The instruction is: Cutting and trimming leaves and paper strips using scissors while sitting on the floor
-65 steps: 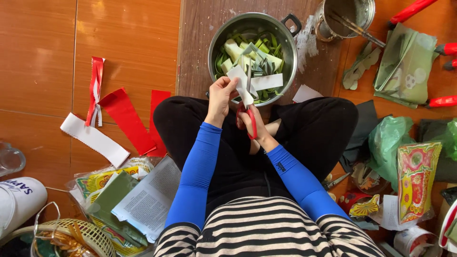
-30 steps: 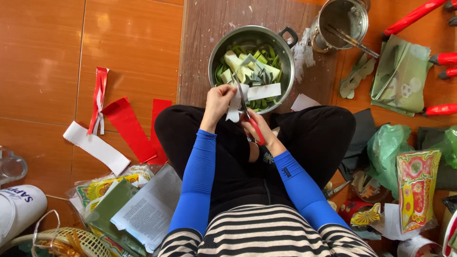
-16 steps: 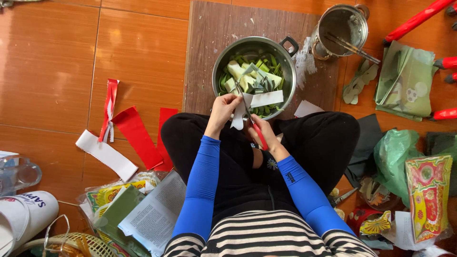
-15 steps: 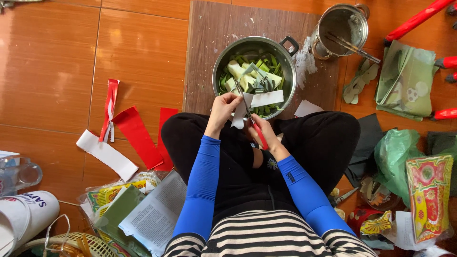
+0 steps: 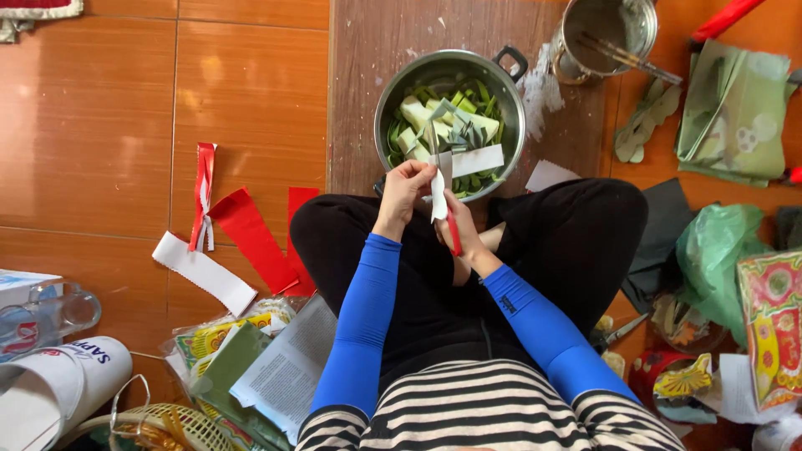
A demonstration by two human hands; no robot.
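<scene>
A person sits cross-legged on an orange tiled floor [image 5: 100, 125] crowded with paper scraps. The left hand [image 5: 404, 185] pinches a white paper strip [image 5: 438, 194]; the right hand [image 5: 462, 234] grips red-handled scissors [image 5: 452, 227], just before a steel pot [image 5: 451, 117] of cut pieces.

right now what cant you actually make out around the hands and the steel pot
- Red-handled scissors, head view: blades hidden behind the white paper strip and right hand.
- Round steel pot: bottom buried under green and white cut strips.
- Left hand: fingertips' grip too small to tell.
- Smaller steel pot: cut off by the top edge.
</scene>
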